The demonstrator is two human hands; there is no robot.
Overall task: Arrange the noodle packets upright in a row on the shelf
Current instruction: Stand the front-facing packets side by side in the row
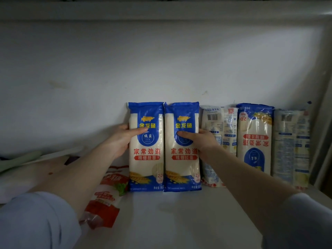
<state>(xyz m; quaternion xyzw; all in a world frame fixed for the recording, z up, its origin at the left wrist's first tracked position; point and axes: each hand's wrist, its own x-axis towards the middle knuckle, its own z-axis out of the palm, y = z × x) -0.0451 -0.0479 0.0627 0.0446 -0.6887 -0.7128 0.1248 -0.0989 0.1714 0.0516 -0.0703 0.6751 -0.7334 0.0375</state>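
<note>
Five noodle packets stand in a row against the back wall [161,60] of the shelf [179,212], reaching to its right end. The person's left hand [122,139] grips the leftmost packet [146,159], thumb across its front, other fingers hidden behind its left edge. The right hand [201,141] clasps the second packet [182,162] the same way from its right side. Both are upright, touching, being squared into line. The third packet [218,123], fourth packet [254,141] and fifth packet [291,146] stand inverted or back-out. Next, probably, release gently so neither tips; a red packet [102,203] lies flat near the front left
</note>
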